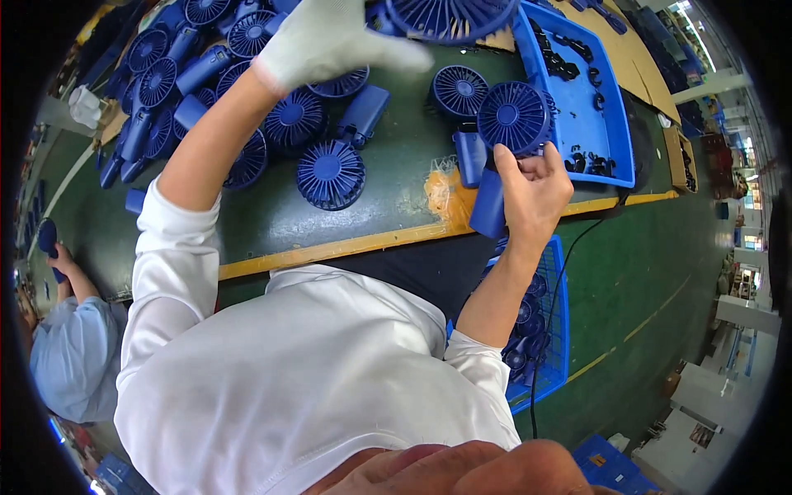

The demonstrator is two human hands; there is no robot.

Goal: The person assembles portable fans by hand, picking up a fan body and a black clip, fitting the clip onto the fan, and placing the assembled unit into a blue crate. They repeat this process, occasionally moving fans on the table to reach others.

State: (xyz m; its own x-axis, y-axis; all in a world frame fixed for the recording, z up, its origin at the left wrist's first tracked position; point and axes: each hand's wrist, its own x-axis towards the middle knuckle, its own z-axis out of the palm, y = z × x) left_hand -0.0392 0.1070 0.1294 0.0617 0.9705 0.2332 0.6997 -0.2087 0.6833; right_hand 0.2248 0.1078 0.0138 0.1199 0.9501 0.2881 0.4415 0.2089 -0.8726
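My right hand (pixel 538 194) is closed around a dark blue handheld fan (pixel 513 118), gripping it where the round head meets the handle, near the table's front edge. Just left of it, a second handheld fan (pixel 459 91) lies on the table. My left hand (pixel 326 41), in a white glove, is raised over the far side of the table with its thumb stretched out. It is slightly blurred and the top edge cuts off part of its fingers; nothing shows in it. Beside its thumb, a larger blue fan grille (pixel 454 18) is partly out of view.
Several blue handheld fans (pixel 157 81) are heaped at the far left; one fan head (pixel 330 175) lies nearer. A blue tray (pixel 606 169) of small black parts stands right. A blue crate (pixel 563 346) with fans sits below the table edge. A co-worker (pixel 76 355) is at left.
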